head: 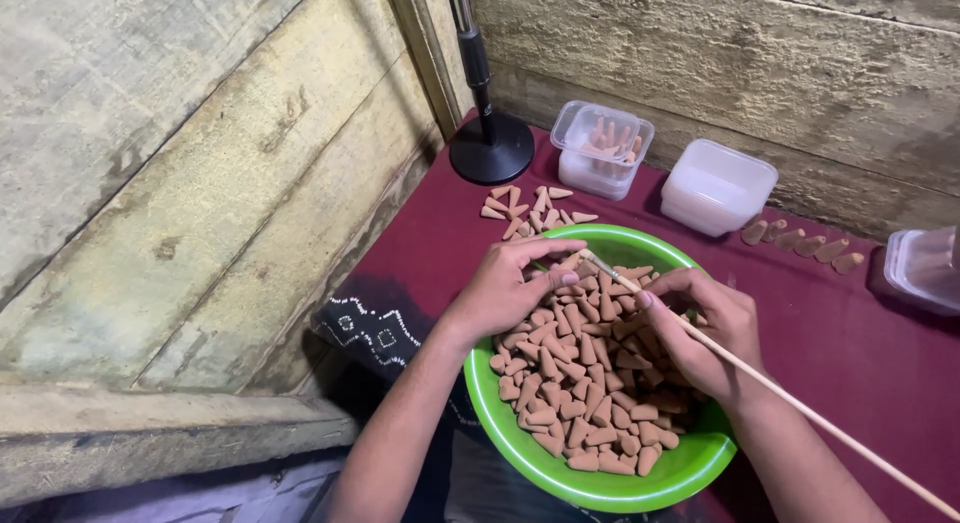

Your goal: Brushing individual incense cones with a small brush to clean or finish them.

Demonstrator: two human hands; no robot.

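A green plastic bowl (600, 488) sits in front of me, filled with several small brown cones (580, 383). My left hand (510, 283) hovers over the bowl's left side, its thumb and forefinger pinched on one cone near the tip of a stick. My right hand (705, 333) rests over the bowl's right side and grips a long thin wooden stick (800, 408). The stick runs from the lower right up to the left hand's fingertips.
Loose cones (525, 211) lie on the maroon cloth (850, 333) beyond the bowl, and more (800, 241) line up at the right. Two lidded clear tubs (603, 148) (718, 186) stand at the back, a third (925, 268) at the right edge. A black round stand base (490, 148) sits by the wooden wall.
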